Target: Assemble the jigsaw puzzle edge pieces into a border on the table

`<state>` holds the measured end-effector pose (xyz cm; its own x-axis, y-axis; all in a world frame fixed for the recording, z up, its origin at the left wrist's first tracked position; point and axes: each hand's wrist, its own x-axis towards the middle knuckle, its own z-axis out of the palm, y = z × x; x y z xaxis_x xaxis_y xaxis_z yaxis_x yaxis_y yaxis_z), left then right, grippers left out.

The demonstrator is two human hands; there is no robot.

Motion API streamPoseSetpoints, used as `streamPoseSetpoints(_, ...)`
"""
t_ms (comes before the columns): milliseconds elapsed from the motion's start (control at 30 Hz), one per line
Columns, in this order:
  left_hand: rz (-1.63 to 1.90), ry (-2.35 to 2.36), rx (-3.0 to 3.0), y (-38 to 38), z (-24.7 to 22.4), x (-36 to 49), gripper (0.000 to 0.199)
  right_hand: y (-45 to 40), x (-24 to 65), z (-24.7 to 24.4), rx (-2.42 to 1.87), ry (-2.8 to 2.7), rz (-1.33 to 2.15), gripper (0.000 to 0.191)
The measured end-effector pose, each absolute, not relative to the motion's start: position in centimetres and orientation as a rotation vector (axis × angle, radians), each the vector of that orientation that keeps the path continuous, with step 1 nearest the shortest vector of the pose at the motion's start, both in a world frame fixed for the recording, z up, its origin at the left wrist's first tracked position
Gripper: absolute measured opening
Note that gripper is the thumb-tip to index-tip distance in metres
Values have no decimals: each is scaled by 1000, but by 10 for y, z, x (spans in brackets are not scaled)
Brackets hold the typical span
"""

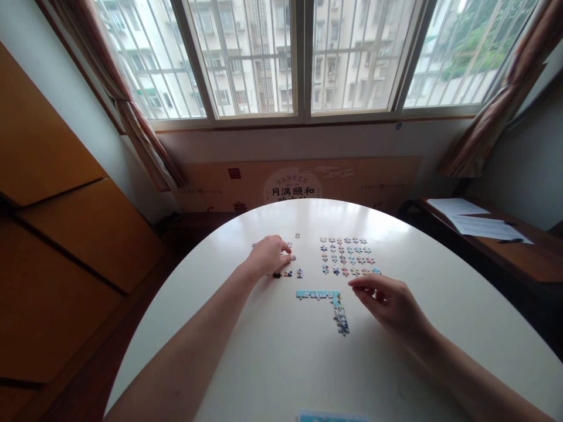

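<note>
- In the head view, I see the left hand (269, 256) low over the loose puzzle pieces (299, 274) on the white round table (246, 351); a small piece (293, 258) lies right by its fingertips, and I can't tell whether it is gripped.
- The right hand (387, 293) is half curled, thumb and forefinger reaching toward the near right corner of the rows of pieces (342, 249); whether anything is pinched there, I can't tell.
- Between the hands, nearer the person than those rows, sits the joined puzzle section (317, 295), bent like a corner: one arm runs sideways, the other comes down toward the person.
- A blue-edged flat item (333, 418) shows partly at the bottom.
- Papers (481, 225) lie on the brown side table (528, 258), off to the right.
</note>
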<state>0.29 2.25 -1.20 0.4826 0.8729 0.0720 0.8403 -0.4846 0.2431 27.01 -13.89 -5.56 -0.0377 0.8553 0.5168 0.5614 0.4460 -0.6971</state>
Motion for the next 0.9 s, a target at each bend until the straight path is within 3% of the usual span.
streamPoseSetpoints(267,622,1822,2507,28,-18,3,23,-139,269,-55,-1220,-1714,389,16)
streamPoseSetpoints(667,483,1978,2592,21,-19,9,21,-136,270,-57,-1216,-1683,357,14)
streamPoseSetpoints(900,158,1988,2508,31,-2,25,27,-136,272,-57,-1208,-1644,362,14)
